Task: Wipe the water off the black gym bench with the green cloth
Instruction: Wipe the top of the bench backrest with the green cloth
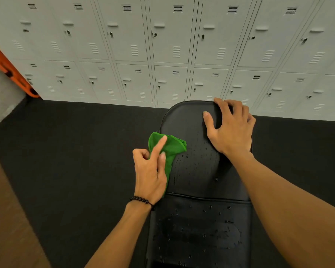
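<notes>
Green microfibre, soft and bunched into loose folds: the green cloth (169, 149) sits at the left edge of the black gym bench (193, 167), on its far pad, and my left hand (150, 171) has it in its grip, thumb and curled fingers pinching the folds while the forefinger lies straight along the top. The bench is smooth black vinyl, slightly glossy, with a rounded far end, a seam between its two pads and a field of tiny perforations in the far one. Water droplets (207, 229) bead all over the near pad and a few dot the far pad beside the cloth, so I judge the wiping barely begun, with nearly the whole surface left to do. My right hand (230, 128) presses flat on the far right corner of the bench, fingers spread and holding nothing, steadying it. Around the bench lies dark rubbery floor (75, 151); beyond it stands a wall of pale grey metal lockers (162, 45) with louvred vents and small keys, and an orange frame (10, 68) leans at far left.
</notes>
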Motion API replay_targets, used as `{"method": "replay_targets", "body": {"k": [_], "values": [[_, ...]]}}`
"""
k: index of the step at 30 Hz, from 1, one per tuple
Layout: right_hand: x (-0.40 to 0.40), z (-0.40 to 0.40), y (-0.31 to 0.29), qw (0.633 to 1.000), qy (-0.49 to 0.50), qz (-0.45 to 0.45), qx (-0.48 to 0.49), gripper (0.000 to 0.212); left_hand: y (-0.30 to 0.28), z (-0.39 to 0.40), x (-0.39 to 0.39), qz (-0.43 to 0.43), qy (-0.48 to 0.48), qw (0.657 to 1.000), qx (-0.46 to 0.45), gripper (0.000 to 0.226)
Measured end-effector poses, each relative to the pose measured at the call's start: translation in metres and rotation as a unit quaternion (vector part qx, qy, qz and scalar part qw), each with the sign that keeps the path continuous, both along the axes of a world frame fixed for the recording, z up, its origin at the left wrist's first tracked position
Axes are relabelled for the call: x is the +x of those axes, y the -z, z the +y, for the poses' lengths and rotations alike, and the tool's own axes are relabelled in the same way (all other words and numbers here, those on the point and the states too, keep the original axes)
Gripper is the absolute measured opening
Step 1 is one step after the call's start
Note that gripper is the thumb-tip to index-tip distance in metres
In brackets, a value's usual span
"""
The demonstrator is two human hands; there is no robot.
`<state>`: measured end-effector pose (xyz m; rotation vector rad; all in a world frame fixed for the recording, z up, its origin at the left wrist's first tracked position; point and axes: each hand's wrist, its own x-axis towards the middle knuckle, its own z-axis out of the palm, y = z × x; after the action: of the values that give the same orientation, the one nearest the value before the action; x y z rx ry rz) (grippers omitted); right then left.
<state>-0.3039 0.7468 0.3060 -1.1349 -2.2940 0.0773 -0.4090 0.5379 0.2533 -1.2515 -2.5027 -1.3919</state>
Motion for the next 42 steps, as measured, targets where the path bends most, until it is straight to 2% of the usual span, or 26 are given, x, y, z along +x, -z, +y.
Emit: {"method": "replay_targets", "body": {"k": [5, 11, 13, 18, 20, 23, 26, 34, 42], "values": [[-0.001, 0.0, 0.001, 1.0, 0.003, 0.005, 0.01, 0.052, 0.01, -0.005, -0.001, -0.055, 0.101, 0.993, 0.028, 0.046], [0.0, -0.003, 0.003, 1.0, -0.002, 0.007, 0.002, 0.052, -0.02, 0.04, -0.025, -0.055, 0.024, 0.996, 0.063, 0.031], [0.0, -0.001, 0.001, 1.0, -0.001, 0.012, 0.005, 0.052, -0.021, 0.041, -0.024, -0.065, 0.032, 0.995, 0.063, 0.03], [0.0, -0.002, 0.001, 1.0, 0.0, 0.012, 0.008, 0.052, 0.006, -0.016, 0.014, -0.174, 0.014, 0.984, 0.024, 0.024], [0.0, -0.002, 0.001, 1.0, -0.001, 0.011, 0.009, 0.052, 0.003, -0.011, 0.012, -0.203, -0.013, 0.979, 0.02, 0.02], [0.0, -0.001, 0.001, 1.0, -0.004, 0.013, 0.008, 0.052, -0.028, 0.032, -0.011, -0.204, -0.031, 0.978, 0.03, 0.02], [0.0, 0.0, 0.001, 1.0, -0.006, 0.013, 0.005, 0.051, -0.049, 0.058, -0.025, -0.193, -0.01, 0.981, 0.03, 0.025], [0.0, -0.001, 0.002, 1.0, -0.005, 0.019, 0.013, 0.051, 0.021, -0.044, 0.025, -0.248, 0.02, 0.968, -0.036, 0.025], [-0.001, -0.001, 0.002, 1.0, -0.005, 0.018, 0.012, 0.051, 0.012, -0.013, 0.0, -0.2, 0.006, 0.979, -0.035, 0.03]]}}
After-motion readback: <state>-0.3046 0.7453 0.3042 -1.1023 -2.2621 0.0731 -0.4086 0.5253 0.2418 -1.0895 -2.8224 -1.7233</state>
